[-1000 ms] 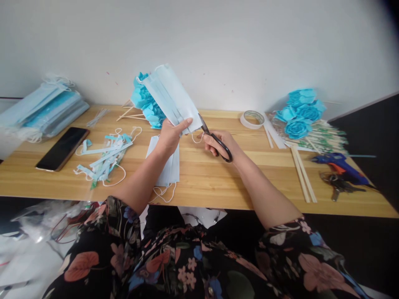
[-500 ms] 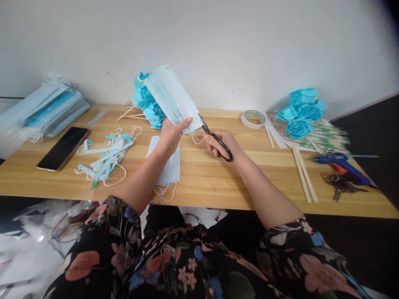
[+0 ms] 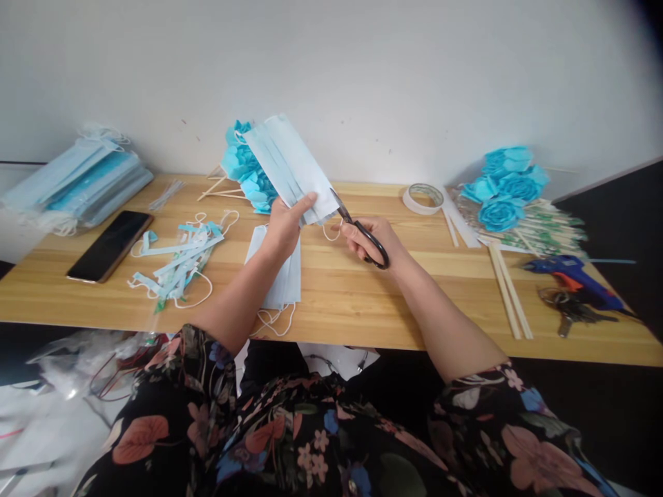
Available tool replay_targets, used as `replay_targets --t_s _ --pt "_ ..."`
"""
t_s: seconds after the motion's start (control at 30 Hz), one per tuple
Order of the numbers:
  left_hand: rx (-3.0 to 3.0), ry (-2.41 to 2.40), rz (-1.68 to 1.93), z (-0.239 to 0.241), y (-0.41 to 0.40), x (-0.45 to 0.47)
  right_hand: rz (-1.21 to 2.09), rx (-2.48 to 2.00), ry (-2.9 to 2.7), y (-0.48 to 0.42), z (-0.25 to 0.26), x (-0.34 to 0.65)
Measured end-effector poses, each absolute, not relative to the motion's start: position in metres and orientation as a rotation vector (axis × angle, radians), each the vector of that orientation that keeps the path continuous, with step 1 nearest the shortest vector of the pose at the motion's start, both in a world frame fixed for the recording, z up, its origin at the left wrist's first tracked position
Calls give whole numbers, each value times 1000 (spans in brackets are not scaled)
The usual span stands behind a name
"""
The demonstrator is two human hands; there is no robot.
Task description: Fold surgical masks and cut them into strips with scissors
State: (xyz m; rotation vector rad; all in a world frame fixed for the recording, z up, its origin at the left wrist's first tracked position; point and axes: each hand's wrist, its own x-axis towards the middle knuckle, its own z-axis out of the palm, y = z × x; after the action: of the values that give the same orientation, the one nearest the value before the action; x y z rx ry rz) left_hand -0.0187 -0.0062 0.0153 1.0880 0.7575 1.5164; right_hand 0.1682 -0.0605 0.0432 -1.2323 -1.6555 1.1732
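Note:
My left hand (image 3: 284,224) grips the lower end of a light blue face mask (image 3: 290,166) and holds it up above the wooden table (image 3: 342,290). Black-handled scissors (image 3: 362,231) are in my right hand (image 3: 370,238), their blades at the mask's lower right edge. A loose white ear loop hangs just below the blades. Under my left wrist lies a small pile of masks (image 3: 282,269) with their loops over the table's front edge.
Cut strips and loops (image 3: 179,259) lie left of the pile, beside a black phone (image 3: 110,245) and a bag of masks (image 3: 77,183). Blue flowers (image 3: 248,176) stand behind. On the right are a tape roll (image 3: 425,198), more flowers (image 3: 502,190), sticks (image 3: 507,290), a glue gun (image 3: 574,273) and keys (image 3: 570,310).
The held mask and both hands have shifted slightly; the scissors stay at the mask's edge. Little else differs.

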Motion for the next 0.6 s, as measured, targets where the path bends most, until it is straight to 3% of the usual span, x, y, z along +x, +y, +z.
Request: replay_targets --t_s 0.6 --pt "1060 728 1514 17 -6 -15 1202 -1242 -1632 -56 37 170"
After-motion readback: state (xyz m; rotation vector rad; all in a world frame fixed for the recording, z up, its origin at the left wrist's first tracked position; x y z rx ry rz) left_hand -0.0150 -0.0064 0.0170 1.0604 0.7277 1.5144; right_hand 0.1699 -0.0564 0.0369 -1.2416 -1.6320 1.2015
